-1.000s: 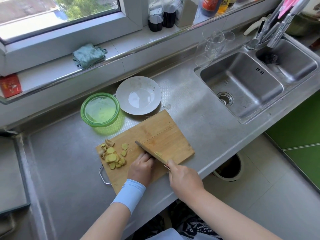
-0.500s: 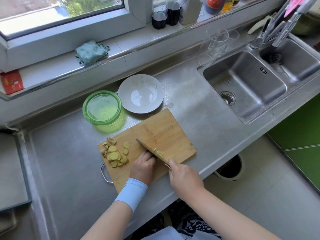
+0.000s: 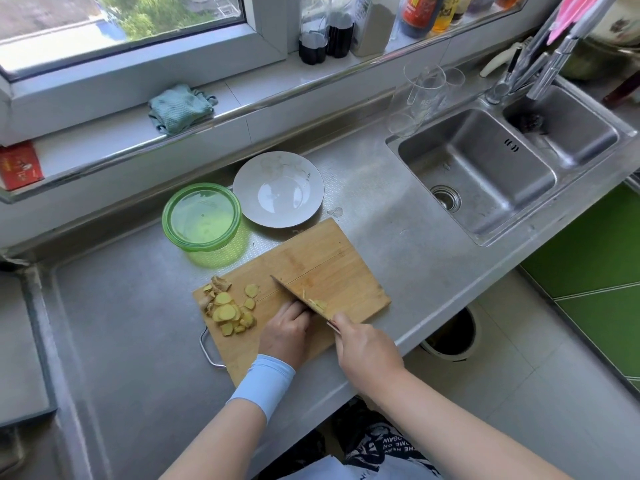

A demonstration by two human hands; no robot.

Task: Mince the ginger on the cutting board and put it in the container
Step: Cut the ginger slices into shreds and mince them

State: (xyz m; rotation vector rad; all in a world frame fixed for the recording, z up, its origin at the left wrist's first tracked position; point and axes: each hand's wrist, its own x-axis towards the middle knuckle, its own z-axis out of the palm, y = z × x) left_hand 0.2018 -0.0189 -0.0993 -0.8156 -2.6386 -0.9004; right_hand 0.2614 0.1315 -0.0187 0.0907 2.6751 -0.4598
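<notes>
Slivers [image 3: 318,303] newly lie at three o'clock of the knife [image 3: 294,295]: mincing advances. Right hand [image 3: 363,348] grips it; left hand [image 3: 285,332] curls behind the blade, hold unseen. Ginger slices [image 3: 227,311] wait at nine o'clock on the cutting board [image 3: 346,268].

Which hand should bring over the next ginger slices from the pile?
Left. The left hand rests on the cutting board right beside the ginger slices; the right hand grips the knife.
</notes>
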